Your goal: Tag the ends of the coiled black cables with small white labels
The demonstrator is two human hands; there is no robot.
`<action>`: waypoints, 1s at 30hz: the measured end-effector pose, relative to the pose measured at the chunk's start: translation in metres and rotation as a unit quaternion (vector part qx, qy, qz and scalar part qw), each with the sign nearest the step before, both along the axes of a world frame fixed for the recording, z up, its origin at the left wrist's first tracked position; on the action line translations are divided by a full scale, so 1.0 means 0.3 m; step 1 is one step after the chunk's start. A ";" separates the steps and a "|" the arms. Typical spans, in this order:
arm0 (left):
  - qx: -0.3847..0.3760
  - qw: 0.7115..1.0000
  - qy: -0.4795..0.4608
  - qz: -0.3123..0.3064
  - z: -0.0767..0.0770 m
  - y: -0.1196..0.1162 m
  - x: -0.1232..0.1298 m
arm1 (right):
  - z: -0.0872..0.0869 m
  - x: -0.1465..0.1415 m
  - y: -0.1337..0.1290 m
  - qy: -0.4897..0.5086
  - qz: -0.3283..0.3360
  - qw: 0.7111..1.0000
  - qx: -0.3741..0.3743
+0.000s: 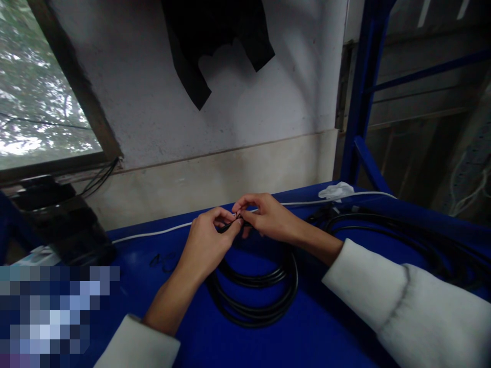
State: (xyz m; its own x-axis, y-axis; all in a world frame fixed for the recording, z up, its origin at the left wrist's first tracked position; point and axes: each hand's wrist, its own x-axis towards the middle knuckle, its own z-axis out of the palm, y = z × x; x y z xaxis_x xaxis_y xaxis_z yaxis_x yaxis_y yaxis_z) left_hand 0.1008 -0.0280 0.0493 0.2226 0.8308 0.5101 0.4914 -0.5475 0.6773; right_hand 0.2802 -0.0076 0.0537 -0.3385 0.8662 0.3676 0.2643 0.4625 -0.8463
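A coil of black cable (pixel 255 322) hangs or lies in several loops below my hands, over the blue tabletop. At the top of the loops, my left hand (pixel 209 243) is closed, thumb and fingers pinching the cable. My right hand (pixel 270 220) meets it there, its thumb and forefinger closed on a small dark strand at the same spot. The fingers hide most of that strand, so its kind is unclear. Thin black curled strips (pixel 163 261) lie on the table left of the coil, near my left wrist.
More black cable (pixel 406 230) lies coiled at the right of the blue table (pixel 326 327). A white cord (pixel 153 234) runs along the back edge, by a crumpled white plastic piece (pixel 336 191). A dark object (pixel 65 220) stands at left; a blue post (pixel 362 97) rises at right.
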 end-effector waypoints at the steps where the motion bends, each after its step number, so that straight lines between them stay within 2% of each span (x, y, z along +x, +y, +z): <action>1: -0.002 1.000 0.001 -0.001 0.001 -0.001 0.000 | 0.001 0.000 -0.001 -0.001 -0.001 1.000 0.002; 16: -0.002 1.000 0.008 0.005 0.003 -0.002 0.001 | -0.011 0.009 0.007 -0.012 -0.003 1.000 0.023; 30: -0.004 1.000 0.011 0.004 0.003 -0.003 -0.001 | -0.010 0.006 0.004 -0.011 -0.008 1.000 0.013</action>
State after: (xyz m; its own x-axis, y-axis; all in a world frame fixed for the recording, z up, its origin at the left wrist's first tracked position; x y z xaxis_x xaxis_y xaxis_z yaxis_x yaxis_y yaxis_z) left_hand 0.1004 -0.0289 0.0502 0.2280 0.8370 0.4975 0.5105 -0.5379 0.6709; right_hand 0.2819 -0.0065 0.0508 -0.3329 0.8621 0.3820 0.2903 0.4791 -0.8284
